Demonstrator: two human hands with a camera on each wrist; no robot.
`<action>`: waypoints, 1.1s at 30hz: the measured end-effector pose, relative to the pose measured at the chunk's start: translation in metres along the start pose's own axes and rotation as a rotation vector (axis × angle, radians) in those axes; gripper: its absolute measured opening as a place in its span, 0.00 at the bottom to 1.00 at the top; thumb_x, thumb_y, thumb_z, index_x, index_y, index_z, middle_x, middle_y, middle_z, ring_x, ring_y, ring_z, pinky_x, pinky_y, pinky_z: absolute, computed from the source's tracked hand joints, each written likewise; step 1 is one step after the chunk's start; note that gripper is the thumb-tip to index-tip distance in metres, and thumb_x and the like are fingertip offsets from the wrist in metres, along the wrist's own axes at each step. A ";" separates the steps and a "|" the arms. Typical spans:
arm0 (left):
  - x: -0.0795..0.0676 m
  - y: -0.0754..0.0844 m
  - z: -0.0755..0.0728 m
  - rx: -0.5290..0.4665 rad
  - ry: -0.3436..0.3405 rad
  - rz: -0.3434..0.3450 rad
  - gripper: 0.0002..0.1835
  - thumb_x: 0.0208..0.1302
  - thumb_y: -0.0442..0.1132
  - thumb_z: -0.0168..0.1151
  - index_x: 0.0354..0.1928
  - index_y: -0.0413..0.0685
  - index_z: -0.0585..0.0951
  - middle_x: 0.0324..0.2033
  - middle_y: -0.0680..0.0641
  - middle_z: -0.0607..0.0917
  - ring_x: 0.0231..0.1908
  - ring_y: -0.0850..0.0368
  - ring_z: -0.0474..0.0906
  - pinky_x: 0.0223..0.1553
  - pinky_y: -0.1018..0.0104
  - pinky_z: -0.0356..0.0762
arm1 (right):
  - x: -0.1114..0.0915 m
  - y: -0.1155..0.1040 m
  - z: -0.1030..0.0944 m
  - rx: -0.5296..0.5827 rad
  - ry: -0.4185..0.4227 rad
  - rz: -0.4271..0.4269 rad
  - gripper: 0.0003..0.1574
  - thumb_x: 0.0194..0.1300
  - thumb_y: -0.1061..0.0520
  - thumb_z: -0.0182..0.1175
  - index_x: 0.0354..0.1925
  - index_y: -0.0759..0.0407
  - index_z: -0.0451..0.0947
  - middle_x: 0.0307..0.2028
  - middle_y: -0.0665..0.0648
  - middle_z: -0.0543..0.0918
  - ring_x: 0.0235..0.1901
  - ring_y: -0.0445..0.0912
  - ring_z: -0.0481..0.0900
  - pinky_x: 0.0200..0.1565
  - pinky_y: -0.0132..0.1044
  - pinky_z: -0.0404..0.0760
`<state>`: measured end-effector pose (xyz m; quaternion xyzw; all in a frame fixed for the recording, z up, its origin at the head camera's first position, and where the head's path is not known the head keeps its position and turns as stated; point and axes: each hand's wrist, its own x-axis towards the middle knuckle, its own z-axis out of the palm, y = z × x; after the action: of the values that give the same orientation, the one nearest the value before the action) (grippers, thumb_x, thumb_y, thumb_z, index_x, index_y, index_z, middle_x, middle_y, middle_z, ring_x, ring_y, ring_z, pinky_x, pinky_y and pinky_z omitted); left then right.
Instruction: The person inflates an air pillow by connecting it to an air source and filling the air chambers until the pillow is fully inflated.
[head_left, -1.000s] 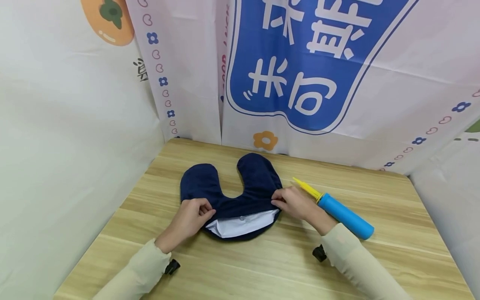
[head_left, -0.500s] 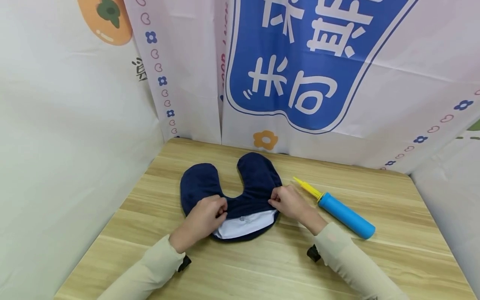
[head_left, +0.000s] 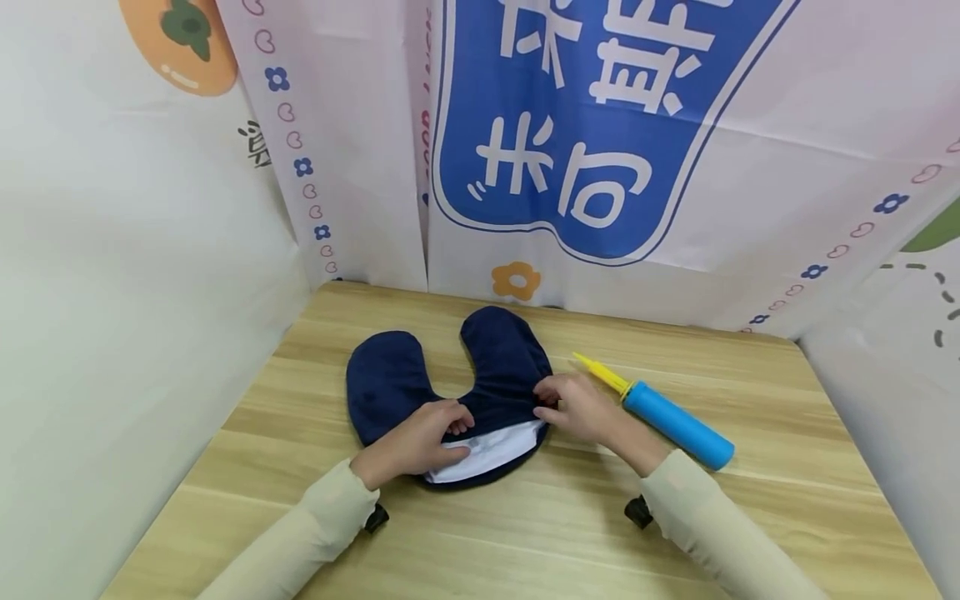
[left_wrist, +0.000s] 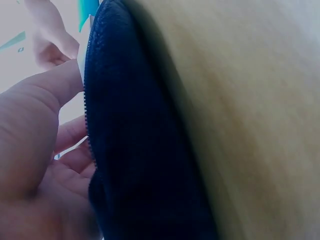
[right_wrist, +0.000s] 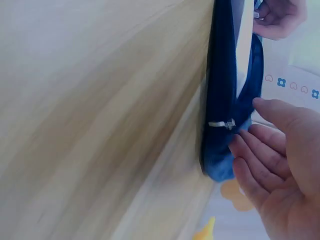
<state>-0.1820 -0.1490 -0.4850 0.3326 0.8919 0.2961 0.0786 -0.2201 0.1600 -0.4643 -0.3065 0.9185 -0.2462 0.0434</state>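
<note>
A navy U-shaped neck pillow [head_left: 382, 375] lies on the table, its curved bottom towards me. Along that bottom the zipped cover gapes, and a white inner liner [head_left: 502, 450] shows. My left hand [head_left: 420, 437] rests at the opening's left part, thumb over the liner and apart from the bent fingers. In the left wrist view the thumb reaches past the zip teeth [left_wrist: 86, 107]. At the opening's right end is my right hand [head_left: 581, 408], thumb and fingers spread beside the cover. A metal zip pull [right_wrist: 230, 124] shows close to its fingertips in the right wrist view.
A blue hand pump [head_left: 678, 425] with a yellow nozzle [head_left: 600, 372] lies right of the pillow, beyond my right wrist. The wood-grain table [head_left: 487, 542] is bounded by printed cloth walls [head_left: 360, 167] at the back and sides.
My left hand has moved right along the opening, and its thumb has parted from its fingers. The right hand's pinch at the right end has loosened. The head view has shifted slightly.
</note>
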 end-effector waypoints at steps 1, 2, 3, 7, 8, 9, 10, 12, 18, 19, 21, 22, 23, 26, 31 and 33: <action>0.000 -0.001 0.000 0.001 0.001 0.001 0.15 0.66 0.39 0.74 0.52 0.43 0.84 0.45 0.48 0.86 0.44 0.58 0.82 0.48 0.65 0.84 | -0.005 -0.001 -0.003 -0.020 -0.004 0.004 0.19 0.73 0.55 0.69 0.55 0.65 0.85 0.48 0.59 0.90 0.47 0.50 0.89 0.49 0.43 0.89; -0.001 -0.001 0.000 0.003 0.002 0.003 0.15 0.66 0.39 0.74 0.52 0.43 0.84 0.44 0.48 0.86 0.44 0.58 0.82 0.48 0.65 0.84 | -0.011 -0.001 -0.006 -0.035 0.001 0.007 0.20 0.73 0.54 0.69 0.57 0.64 0.84 0.51 0.60 0.90 0.49 0.51 0.88 0.51 0.45 0.88; -0.001 -0.002 0.000 0.005 0.002 0.005 0.15 0.66 0.39 0.74 0.51 0.43 0.84 0.44 0.48 0.85 0.43 0.58 0.82 0.48 0.65 0.83 | -0.017 -0.001 -0.010 -0.055 0.007 0.009 0.22 0.73 0.54 0.69 0.59 0.64 0.84 0.52 0.60 0.89 0.51 0.52 0.88 0.53 0.47 0.88; 0.000 -0.002 0.001 0.009 -0.003 0.005 0.15 0.66 0.38 0.74 0.52 0.42 0.84 0.44 0.48 0.85 0.43 0.58 0.81 0.48 0.65 0.83 | -0.047 0.007 -0.024 -0.132 0.051 -0.019 0.24 0.72 0.54 0.70 0.61 0.65 0.83 0.55 0.61 0.89 0.53 0.54 0.89 0.53 0.48 0.89; 0.000 -0.002 0.001 0.008 -0.005 0.002 0.16 0.66 0.38 0.74 0.52 0.41 0.84 0.45 0.48 0.85 0.44 0.58 0.81 0.48 0.65 0.83 | -0.055 0.010 -0.028 -0.153 0.066 -0.029 0.25 0.71 0.54 0.71 0.61 0.65 0.83 0.55 0.62 0.89 0.53 0.55 0.89 0.53 0.49 0.89; 0.000 -0.001 0.001 0.007 -0.006 0.000 0.16 0.66 0.38 0.74 0.52 0.41 0.84 0.45 0.48 0.85 0.44 0.58 0.81 0.48 0.65 0.83 | -0.063 0.014 -0.032 -0.175 0.082 -0.041 0.25 0.70 0.55 0.71 0.60 0.66 0.82 0.54 0.63 0.89 0.52 0.56 0.89 0.52 0.50 0.89; 0.000 -0.001 0.001 0.006 -0.008 -0.001 0.16 0.66 0.38 0.74 0.52 0.41 0.83 0.45 0.48 0.85 0.44 0.58 0.81 0.48 0.65 0.83 | -0.072 0.018 -0.037 -0.192 0.094 -0.041 0.26 0.69 0.55 0.72 0.61 0.66 0.82 0.55 0.63 0.89 0.53 0.57 0.89 0.53 0.51 0.89; 0.000 0.000 0.000 0.005 -0.010 -0.003 0.16 0.66 0.38 0.74 0.52 0.41 0.83 0.45 0.47 0.85 0.44 0.58 0.80 0.48 0.65 0.82 | -0.090 0.026 -0.045 -0.220 0.122 -0.045 0.27 0.67 0.56 0.74 0.61 0.65 0.82 0.55 0.64 0.89 0.55 0.59 0.88 0.54 0.54 0.88; -0.001 0.000 0.000 0.013 -0.014 0.001 0.16 0.66 0.38 0.74 0.52 0.41 0.83 0.45 0.48 0.84 0.44 0.57 0.80 0.48 0.65 0.82 | -0.140 0.055 -0.063 -0.301 0.217 -0.045 0.32 0.58 0.58 0.80 0.59 0.64 0.84 0.54 0.64 0.89 0.52 0.61 0.89 0.51 0.57 0.88; -0.001 0.000 0.000 0.013 -0.013 0.003 0.16 0.66 0.38 0.74 0.52 0.41 0.83 0.45 0.48 0.84 0.44 0.58 0.80 0.48 0.65 0.82 | -0.147 0.060 -0.066 -0.311 0.235 -0.046 0.33 0.56 0.58 0.80 0.59 0.64 0.84 0.53 0.64 0.89 0.51 0.61 0.89 0.50 0.57 0.88; -0.001 -0.001 0.001 0.016 -0.012 0.006 0.16 0.66 0.38 0.74 0.52 0.42 0.83 0.45 0.48 0.84 0.44 0.58 0.80 0.48 0.65 0.82 | -0.160 0.070 -0.070 -0.325 0.274 -0.040 0.35 0.53 0.59 0.82 0.59 0.63 0.84 0.52 0.63 0.90 0.51 0.60 0.89 0.49 0.57 0.88; -0.001 -0.001 0.001 0.017 -0.011 0.006 0.16 0.66 0.39 0.74 0.52 0.42 0.83 0.45 0.48 0.84 0.44 0.58 0.80 0.48 0.65 0.82 | -0.165 0.074 -0.071 -0.331 0.292 -0.036 0.36 0.51 0.59 0.83 0.59 0.63 0.84 0.52 0.62 0.90 0.50 0.60 0.89 0.49 0.57 0.88; -0.002 -0.001 0.001 0.017 -0.010 0.006 0.16 0.66 0.39 0.74 0.52 0.42 0.83 0.45 0.48 0.84 0.44 0.58 0.80 0.48 0.65 0.82 | -0.169 0.078 -0.072 -0.336 0.309 -0.032 0.37 0.50 0.59 0.83 0.59 0.63 0.84 0.52 0.62 0.90 0.50 0.60 0.89 0.48 0.57 0.88; -0.002 -0.002 0.001 0.019 -0.007 0.005 0.16 0.66 0.39 0.74 0.52 0.42 0.83 0.45 0.48 0.84 0.44 0.59 0.79 0.48 0.65 0.82 | -0.178 0.089 -0.073 -0.348 0.337 -0.024 0.41 0.46 0.58 0.85 0.60 0.62 0.83 0.52 0.62 0.90 0.49 0.60 0.89 0.47 0.57 0.88; -0.002 -0.002 0.001 0.016 -0.008 0.005 0.16 0.66 0.39 0.74 0.52 0.42 0.83 0.45 0.48 0.84 0.44 0.59 0.79 0.48 0.65 0.82 | -0.180 0.101 -0.067 -0.333 0.279 0.001 0.45 0.50 0.55 0.85 0.64 0.63 0.80 0.57 0.64 0.88 0.53 0.62 0.88 0.49 0.59 0.87; -0.001 -0.001 0.001 0.015 -0.010 0.007 0.16 0.66 0.38 0.74 0.52 0.42 0.83 0.45 0.48 0.84 0.44 0.59 0.79 0.49 0.65 0.82 | -0.179 0.104 -0.064 -0.309 0.235 0.040 0.47 0.53 0.53 0.83 0.68 0.63 0.77 0.59 0.66 0.86 0.56 0.64 0.86 0.51 0.61 0.86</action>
<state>-0.1813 -0.1501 -0.4869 0.3380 0.8924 0.2880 0.0796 -0.1467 0.3640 -0.4709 -0.2603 0.9500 -0.1355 -0.1065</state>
